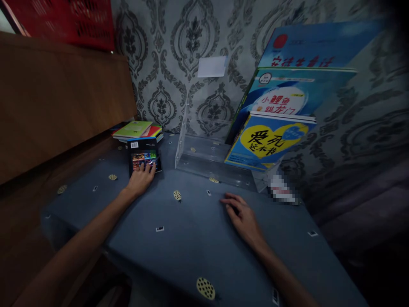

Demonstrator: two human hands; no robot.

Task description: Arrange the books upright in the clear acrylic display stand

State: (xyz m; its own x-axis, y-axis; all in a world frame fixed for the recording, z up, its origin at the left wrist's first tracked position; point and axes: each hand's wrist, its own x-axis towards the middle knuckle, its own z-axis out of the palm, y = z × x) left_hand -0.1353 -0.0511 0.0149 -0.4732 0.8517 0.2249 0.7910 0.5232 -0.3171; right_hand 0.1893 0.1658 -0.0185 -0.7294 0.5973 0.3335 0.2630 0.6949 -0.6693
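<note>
My left hand (141, 179) lies on the lower part of a black book (143, 148), fingers spread over the colourful pictures on its cover. A barcode label shows in the book's upper corner. The book's far end meets a stack of books (134, 129) with a light green one on top. My right hand (243, 215) rests on the tablecloth with its fingers stretched out and nothing in them. Beyond it stands a clear acrylic book rack (217, 172). At the rack's right side, a blue book with a yellow heart (268, 143) leans in front of other blue books (281, 91).
A blue-grey cloth with pineapple prints covers the table (179, 260). Patterned wallpaper rises behind, with a white card (212, 67) before it. On the left, a wooden cabinet (64, 94) carries a red basket (73, 23). A blurred-out item (283, 189) lies right of the rack.
</note>
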